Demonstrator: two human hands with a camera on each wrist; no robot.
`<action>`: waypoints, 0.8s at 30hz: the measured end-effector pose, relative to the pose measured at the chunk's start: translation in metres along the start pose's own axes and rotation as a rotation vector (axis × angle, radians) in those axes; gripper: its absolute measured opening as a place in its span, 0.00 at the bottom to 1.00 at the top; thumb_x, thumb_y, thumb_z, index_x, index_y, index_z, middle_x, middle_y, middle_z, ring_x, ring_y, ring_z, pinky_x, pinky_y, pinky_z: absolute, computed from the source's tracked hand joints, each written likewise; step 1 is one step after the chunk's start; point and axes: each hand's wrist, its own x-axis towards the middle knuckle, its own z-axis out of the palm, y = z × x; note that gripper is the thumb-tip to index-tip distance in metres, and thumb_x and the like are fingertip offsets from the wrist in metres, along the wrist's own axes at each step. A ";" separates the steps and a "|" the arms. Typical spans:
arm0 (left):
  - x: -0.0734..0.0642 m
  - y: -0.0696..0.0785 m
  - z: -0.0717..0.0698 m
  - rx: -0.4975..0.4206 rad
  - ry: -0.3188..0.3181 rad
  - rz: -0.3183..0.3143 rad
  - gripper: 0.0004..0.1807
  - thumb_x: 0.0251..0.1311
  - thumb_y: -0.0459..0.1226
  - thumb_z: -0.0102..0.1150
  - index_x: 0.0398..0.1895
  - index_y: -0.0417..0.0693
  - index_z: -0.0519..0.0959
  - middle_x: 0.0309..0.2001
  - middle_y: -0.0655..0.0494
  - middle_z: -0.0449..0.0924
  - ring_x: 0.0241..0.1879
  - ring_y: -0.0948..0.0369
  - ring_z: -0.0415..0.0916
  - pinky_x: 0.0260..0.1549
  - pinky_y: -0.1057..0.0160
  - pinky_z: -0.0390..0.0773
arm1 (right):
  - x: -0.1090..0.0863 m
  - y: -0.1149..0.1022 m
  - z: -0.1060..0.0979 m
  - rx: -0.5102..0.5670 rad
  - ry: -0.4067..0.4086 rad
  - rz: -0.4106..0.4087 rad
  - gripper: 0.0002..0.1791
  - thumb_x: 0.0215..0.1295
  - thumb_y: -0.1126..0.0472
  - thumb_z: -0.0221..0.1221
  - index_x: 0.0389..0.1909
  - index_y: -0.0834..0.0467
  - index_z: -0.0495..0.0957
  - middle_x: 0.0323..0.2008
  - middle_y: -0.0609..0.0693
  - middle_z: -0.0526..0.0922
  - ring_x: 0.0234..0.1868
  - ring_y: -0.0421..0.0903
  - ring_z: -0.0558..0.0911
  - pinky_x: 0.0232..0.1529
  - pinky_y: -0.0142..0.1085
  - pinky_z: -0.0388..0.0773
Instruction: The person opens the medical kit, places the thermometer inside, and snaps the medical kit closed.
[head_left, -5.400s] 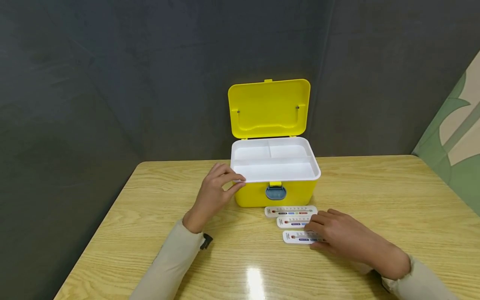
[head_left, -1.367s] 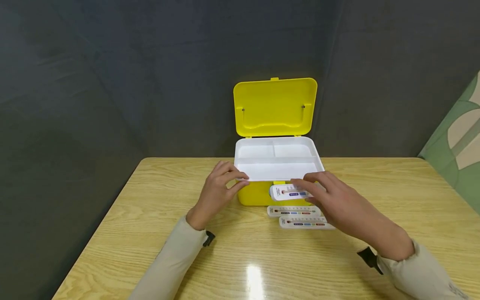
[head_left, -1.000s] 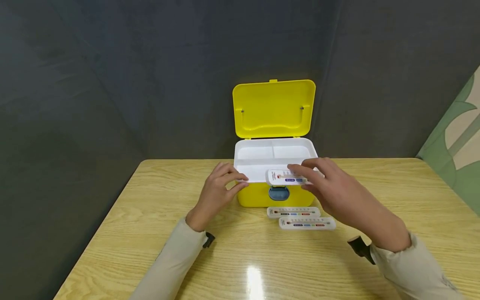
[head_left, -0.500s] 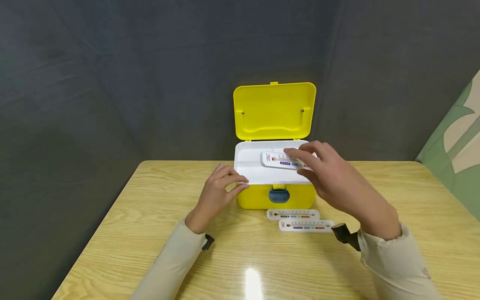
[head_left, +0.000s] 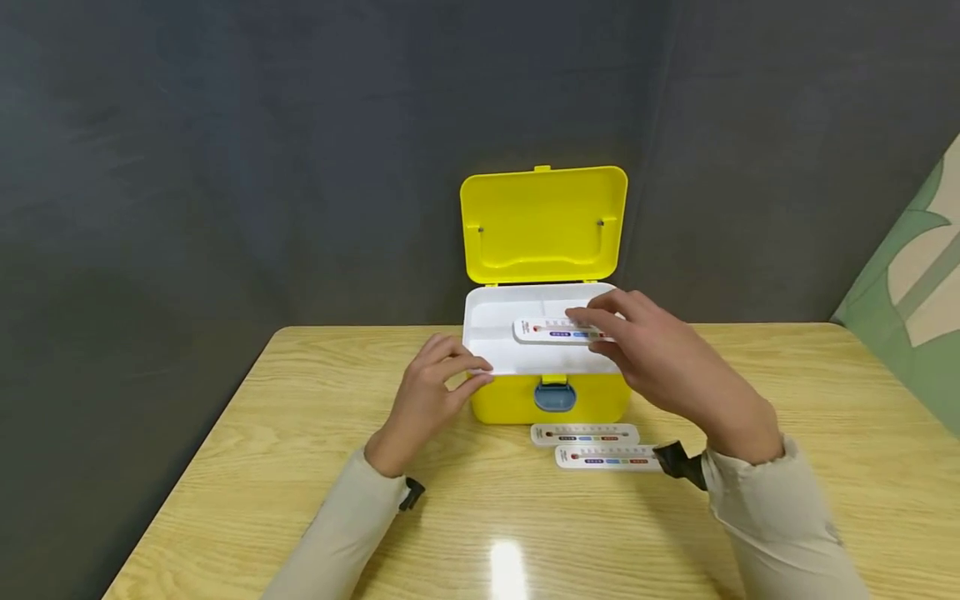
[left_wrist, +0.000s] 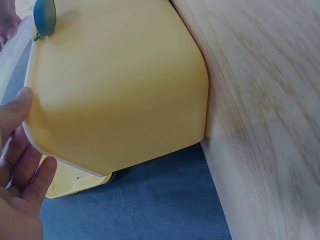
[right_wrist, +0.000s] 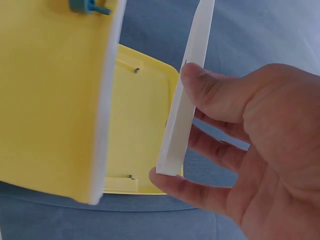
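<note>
A yellow storage box (head_left: 600, 400) with a white divided tray (head_left: 498, 358) stands on the table, its lid (head_left: 543, 217) raised. At its front left corner my left hand (head_left: 431, 387) grips the rim between thumb and fingers; the left wrist view shows the thumb on the front wall (left_wrist: 115, 85). My right hand (head_left: 660, 354) pinches a white thermometer (head_left: 540, 331) by its right end. It hangs level over the tray, apart from the rim in the right wrist view. Two more thermometers, one (head_left: 585, 434) behind the other (head_left: 607, 457), lie before the box.
A blue-grey latch (head_left: 555, 397) hangs on the box's front. Dark cloth (head_left: 337, 167) rises behind the wooden table (head_left: 285, 450), and a green and beige patterned panel (head_left: 915, 267) stands at the right.
My right hand has picked up the nearest of the three thermometers, lifted it and carried it back over the tray. Lately it has shifted slightly left. My left hand keeps its hold.
</note>
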 end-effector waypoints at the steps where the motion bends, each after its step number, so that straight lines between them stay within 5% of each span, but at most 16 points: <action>1: 0.000 0.000 -0.001 0.002 0.003 0.005 0.05 0.53 0.36 0.73 0.33 0.48 0.89 0.32 0.57 0.79 0.37 0.60 0.72 0.38 0.65 0.76 | 0.001 0.000 0.001 0.000 -0.011 0.003 0.25 0.61 0.69 0.67 0.60 0.55 0.79 0.52 0.54 0.80 0.47 0.50 0.78 0.46 0.43 0.82; 24: 0.001 -0.002 -0.004 0.014 0.003 0.017 0.04 0.54 0.36 0.73 0.33 0.48 0.89 0.33 0.57 0.81 0.38 0.59 0.74 0.39 0.64 0.77 | 0.005 0.010 0.014 -0.012 -0.157 0.032 0.22 0.56 0.66 0.71 0.54 0.53 0.85 0.48 0.52 0.84 0.45 0.50 0.80 0.45 0.45 0.82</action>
